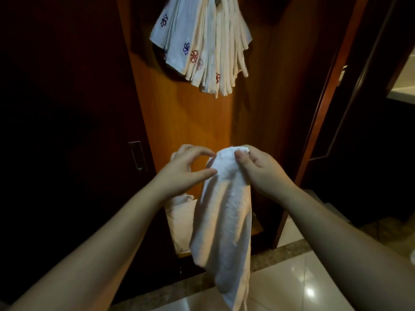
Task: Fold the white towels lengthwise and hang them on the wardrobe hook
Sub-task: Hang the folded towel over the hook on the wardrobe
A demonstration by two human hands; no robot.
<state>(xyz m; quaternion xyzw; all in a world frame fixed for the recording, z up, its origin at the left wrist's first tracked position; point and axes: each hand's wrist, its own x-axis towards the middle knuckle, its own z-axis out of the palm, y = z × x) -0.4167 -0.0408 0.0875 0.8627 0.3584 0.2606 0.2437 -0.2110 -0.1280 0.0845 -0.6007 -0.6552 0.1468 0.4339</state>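
Observation:
A white towel (224,221) hangs down in front of me, folded into a long narrow strip. My right hand (258,169) pinches its top end between thumb and fingers. My left hand (186,169) is beside the top edge on the left, thumb and forefinger touching the cloth, fingers apart. Above, a bunch of several folded white towels (202,46) with blue and red embroidered marks hangs from the top of the wardrobe panel. The hook itself is hidden behind them.
The orange-brown wardrobe panel (190,122) stands straight ahead. A dark door with a metal handle (137,154) is at the left. More white cloth (182,223) lies low inside the wardrobe. Glossy floor tiles (292,283) spread below right.

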